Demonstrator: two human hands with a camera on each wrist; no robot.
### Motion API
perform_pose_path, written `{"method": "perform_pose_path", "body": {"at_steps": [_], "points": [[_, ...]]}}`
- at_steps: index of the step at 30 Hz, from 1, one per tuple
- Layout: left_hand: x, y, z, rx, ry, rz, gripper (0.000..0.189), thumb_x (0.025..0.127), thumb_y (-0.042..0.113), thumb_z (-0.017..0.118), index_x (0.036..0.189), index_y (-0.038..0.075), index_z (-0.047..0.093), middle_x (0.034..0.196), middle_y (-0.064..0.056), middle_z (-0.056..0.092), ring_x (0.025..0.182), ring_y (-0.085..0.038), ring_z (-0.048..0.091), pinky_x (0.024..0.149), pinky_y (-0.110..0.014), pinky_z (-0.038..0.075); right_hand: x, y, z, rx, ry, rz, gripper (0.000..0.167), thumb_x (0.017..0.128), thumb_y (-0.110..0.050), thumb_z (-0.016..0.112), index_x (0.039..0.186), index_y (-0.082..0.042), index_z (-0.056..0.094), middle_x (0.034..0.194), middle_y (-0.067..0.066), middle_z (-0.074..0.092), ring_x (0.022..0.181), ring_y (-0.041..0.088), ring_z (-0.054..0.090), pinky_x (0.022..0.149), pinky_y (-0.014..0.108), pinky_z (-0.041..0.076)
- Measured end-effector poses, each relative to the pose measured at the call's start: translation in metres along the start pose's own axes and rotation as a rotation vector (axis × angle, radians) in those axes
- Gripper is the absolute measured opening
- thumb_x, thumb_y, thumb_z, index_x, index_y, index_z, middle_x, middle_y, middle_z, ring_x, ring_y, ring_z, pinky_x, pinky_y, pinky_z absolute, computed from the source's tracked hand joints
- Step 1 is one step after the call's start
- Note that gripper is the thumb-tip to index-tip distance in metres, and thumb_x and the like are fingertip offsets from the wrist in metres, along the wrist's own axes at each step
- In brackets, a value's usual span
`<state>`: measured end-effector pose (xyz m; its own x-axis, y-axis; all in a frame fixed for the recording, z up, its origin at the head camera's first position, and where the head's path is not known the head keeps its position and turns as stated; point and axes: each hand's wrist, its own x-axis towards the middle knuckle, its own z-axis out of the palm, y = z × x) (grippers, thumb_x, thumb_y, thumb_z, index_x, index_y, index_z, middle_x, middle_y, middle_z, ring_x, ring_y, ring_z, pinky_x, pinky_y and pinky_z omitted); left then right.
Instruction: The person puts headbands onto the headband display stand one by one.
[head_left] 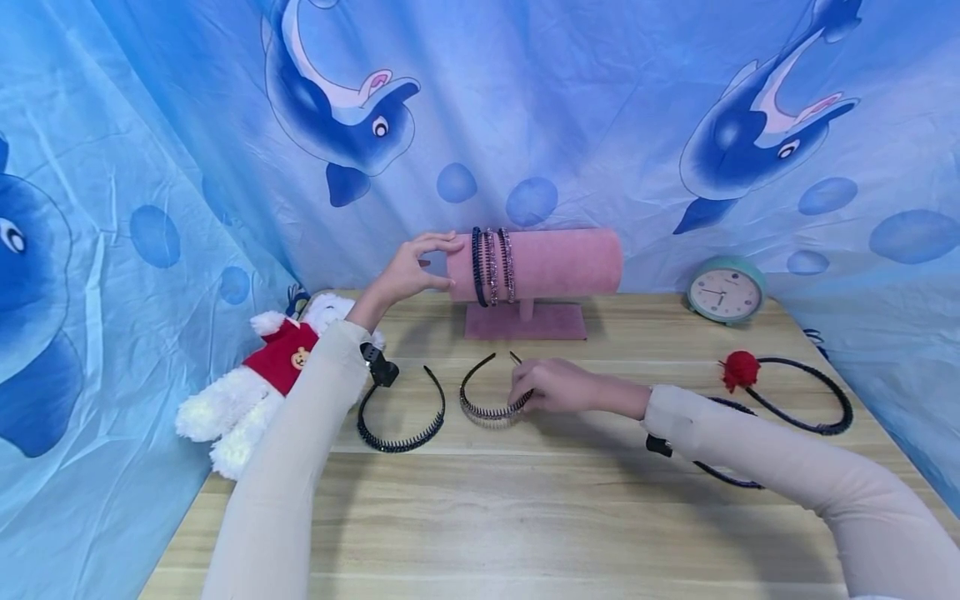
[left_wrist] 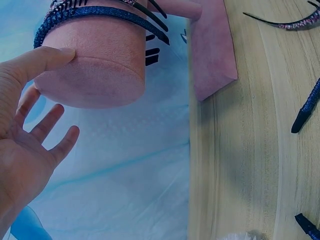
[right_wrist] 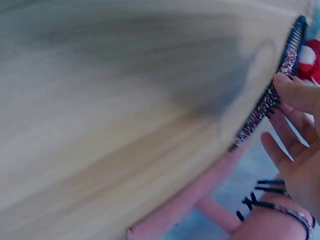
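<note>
Presently, the right hand [head_left: 551, 385] is narrow: its thumb and fingers pinch the right side of a glittery headband [head_left: 480, 413] at the middle of the worktop [head_left: 487, 517]. The 2 tips of this headband point to the far side, its curved toothed part is near, so its long axis goes near to far. The left hand [head_left: 405, 271] is spread wide, and its thumb touches the left end of the pink roll [head_left: 570, 260], which lies left to right and carries 3 other headbands [head_left: 492, 267].

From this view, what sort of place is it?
Likely a staged tabletop set: dolphin-print curtain behind a table, and a pink stand wearing headbands.
</note>
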<state>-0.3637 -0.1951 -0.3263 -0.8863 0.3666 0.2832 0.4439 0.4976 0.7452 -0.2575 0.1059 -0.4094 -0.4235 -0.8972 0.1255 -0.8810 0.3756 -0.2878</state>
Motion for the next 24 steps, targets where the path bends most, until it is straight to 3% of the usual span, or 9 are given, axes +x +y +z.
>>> {"method": "perform_pose_path", "body": {"at_steps": [5, 8, 17, 24], "points": [[-0.001, 0.001, 0.000, 0.006, -0.005, 0.002, 0.067, 0.077, 0.003, 0.084, 0.140, 0.012, 0.061, 0.163, -0.002, 0.042, 0.151, -0.027, 0.033, 0.118, -0.056, 0.037, -0.003, -0.003, -0.021, 0.106, -0.051, 0.076, 0.024, 0.087, -0.005, 0.077, 0.109, -0.015, 0.079, 0.100, -0.004, 0.071, 0.095, 0.010, 0.065, 0.086, 0.028, 0.059], [-0.001, 0.002, 0.000, 0.009, -0.006, 0.006, 0.067, 0.077, 0.003, 0.084, 0.139, 0.013, 0.061, 0.163, -0.003, 0.042, 0.151, -0.027, 0.033, 0.118, -0.056, 0.038, -0.005, -0.002, -0.032, 0.206, -0.053, 0.075, 0.025, 0.088, -0.002, 0.074, 0.111, -0.011, 0.078, 0.101, -0.002, 0.072, 0.095, 0.012, 0.067, 0.088, 0.030, 0.061], [-0.001, 0.001, 0.000, 0.011, 0.003, -0.001, 0.067, 0.077, 0.002, 0.084, 0.139, 0.013, 0.061, 0.162, 0.000, 0.042, 0.151, -0.025, 0.033, 0.118, -0.054, 0.038, -0.014, 0.016, -0.062, 0.371, 0.022, 0.100, 0.022, 0.088, 0.003, 0.073, 0.110, 0.003, 0.075, 0.101, 0.012, 0.073, 0.094, 0.025, 0.071, 0.091, 0.031, 0.062], [-0.001, 0.002, 0.000, 0.001, 0.002, 0.002, 0.066, 0.078, 0.001, 0.083, 0.140, 0.011, 0.061, 0.162, -0.002, 0.042, 0.152, -0.026, 0.033, 0.118, -0.056, 0.038, -0.030, 0.030, -0.078, 0.435, 0.071, 0.149, 0.021, 0.091, -0.001, 0.072, 0.112, 0.001, 0.075, 0.103, 0.014, 0.072, 0.094, 0.025, 0.071, 0.087, 0.031, 0.062]]}}
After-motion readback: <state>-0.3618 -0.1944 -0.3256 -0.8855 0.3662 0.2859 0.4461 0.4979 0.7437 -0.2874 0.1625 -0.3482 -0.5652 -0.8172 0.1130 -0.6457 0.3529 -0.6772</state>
